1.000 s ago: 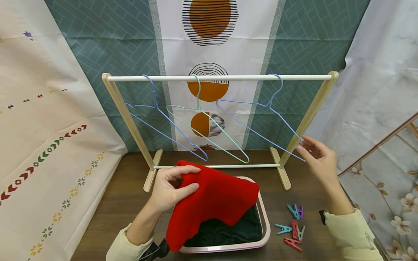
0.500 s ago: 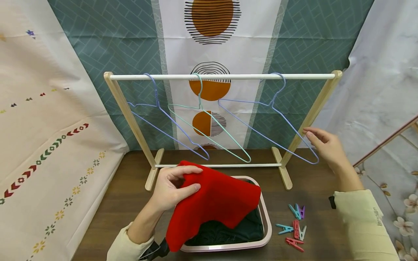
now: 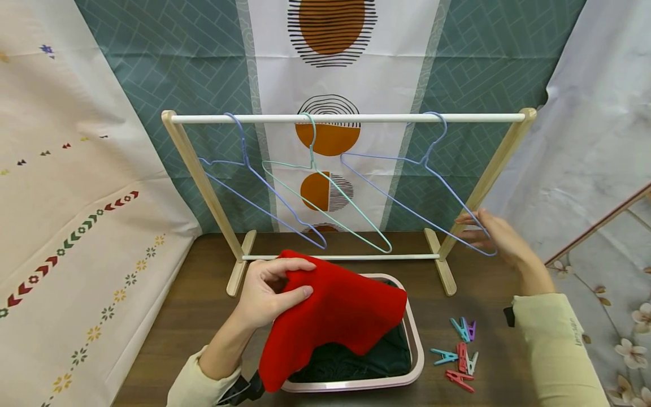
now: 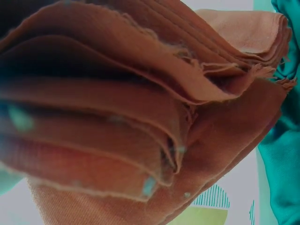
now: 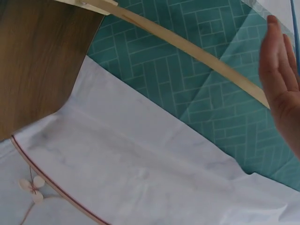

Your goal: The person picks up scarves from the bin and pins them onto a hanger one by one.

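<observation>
My left hand (image 3: pixel 264 294) pinches a folded red cloth (image 3: pixel 346 305) between thumb and fingers, over a pink-rimmed basket (image 3: pixel 418 353). Up close in the left wrist view, the cloth (image 4: pixel 225 126) shows several layers with frayed edges. On the right, my right hand (image 3: pixel 500 237) is at the outer corner of a blue hanger (image 3: pixel 424 160), its fingers extended behind the wire; whether they touch it I cannot tell. The right wrist view catches this hand (image 5: pixel 283 79) at its edge, fingers fairly straight. A mint hanger (image 3: pixel 312 163) and another blue hanger (image 3: pixel 246 161) hang further left.
A wooden rack with a white top bar (image 3: pixel 366 118) carries the hangers. Dark green cloth (image 3: pixel 356 367) lies inside the basket. Several clothespins (image 3: pixel 461 350) lie on the brown table (image 3: pixel 203 316) at the right. Patterned fabric (image 3: pixel 203 85) hangs behind the rack.
My right hand has let go of the right blue hanger's corner, drawn off to the right, then come back with its fingers behind the wire. The left hand and red cloth hold still.
</observation>
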A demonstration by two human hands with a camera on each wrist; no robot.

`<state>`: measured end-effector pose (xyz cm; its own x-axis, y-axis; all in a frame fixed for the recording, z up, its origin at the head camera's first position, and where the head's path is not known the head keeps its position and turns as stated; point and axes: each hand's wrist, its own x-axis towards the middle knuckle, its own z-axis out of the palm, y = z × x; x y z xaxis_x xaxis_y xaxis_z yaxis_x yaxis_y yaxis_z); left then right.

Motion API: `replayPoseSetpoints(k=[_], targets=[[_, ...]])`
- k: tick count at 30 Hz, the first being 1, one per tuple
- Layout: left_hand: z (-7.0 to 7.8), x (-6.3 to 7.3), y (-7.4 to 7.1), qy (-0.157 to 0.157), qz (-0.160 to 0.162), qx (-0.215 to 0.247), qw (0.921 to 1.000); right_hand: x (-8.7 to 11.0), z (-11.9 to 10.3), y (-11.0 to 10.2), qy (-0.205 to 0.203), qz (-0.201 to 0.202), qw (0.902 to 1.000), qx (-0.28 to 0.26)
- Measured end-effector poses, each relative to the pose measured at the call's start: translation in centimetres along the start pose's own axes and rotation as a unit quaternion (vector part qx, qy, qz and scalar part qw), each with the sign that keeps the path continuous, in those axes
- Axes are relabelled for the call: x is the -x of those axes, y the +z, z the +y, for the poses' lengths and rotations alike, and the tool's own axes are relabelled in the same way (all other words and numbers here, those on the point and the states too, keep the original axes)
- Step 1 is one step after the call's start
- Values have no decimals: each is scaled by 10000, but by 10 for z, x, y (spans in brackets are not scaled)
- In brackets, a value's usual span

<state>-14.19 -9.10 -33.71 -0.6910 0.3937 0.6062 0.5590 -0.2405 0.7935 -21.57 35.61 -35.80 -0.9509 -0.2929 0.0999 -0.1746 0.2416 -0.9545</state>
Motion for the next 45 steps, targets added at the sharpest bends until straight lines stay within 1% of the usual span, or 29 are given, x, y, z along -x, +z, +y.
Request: replayPoseSetpoints(k=[1, 4, 9, 12, 16, 20, 22, 25, 28, 31, 37, 42, 45], targets=[[0, 0, 0, 5, 1, 6, 10000, 0, 0, 1, 61, -3, 9999, -123], [0, 0, 0, 36, -19, 12, 10000, -1, 0, 3, 201, 3, 9994, -274], [1, -1, -1, 73, -55, -10, 10000, 1, -1, 7, 483, -24, 9988, -70], [1, -1, -1, 70, -54, -24, 10000, 2, -3, 11, 583, -16, 9983, 82], [0, 0, 0, 125, -76, -11, 9999, 2, -6, 16, 632, 34, 9979, 156], [-1, -1, 0, 233, -143, 43, 9996, 2, -12, 18, 616, 196, 9979, -11], [-1, -1, 1, 264, -165, 42, 9995, 3, -15, 19, 530, 271, 9981, -145], [-2, -1, 1, 273, -145, 11, 9995, 6, -19, 19, 280, 277, 9985, -389], [-1, -1, 2, 254, -114, -31, 9996, 10, -22, 19, -29, 152, 9972, -730], [0, -2, 2, 252, -113, -60, 9996, 17, -24, 19, -296, 13, 9952, -932], [-1, -4, 2, 256, -193, -68, 9995, 35, -25, 18, -718, -261, 9920, -1009], [1, -6, 3, 205, -185, -28, 9996, 50, -26, 20, -769, -239, 9923, -938], [2, -7, 4, 196, -210, 34, 9996, 60, -26, 20, -909, -289, 9916, -873]])
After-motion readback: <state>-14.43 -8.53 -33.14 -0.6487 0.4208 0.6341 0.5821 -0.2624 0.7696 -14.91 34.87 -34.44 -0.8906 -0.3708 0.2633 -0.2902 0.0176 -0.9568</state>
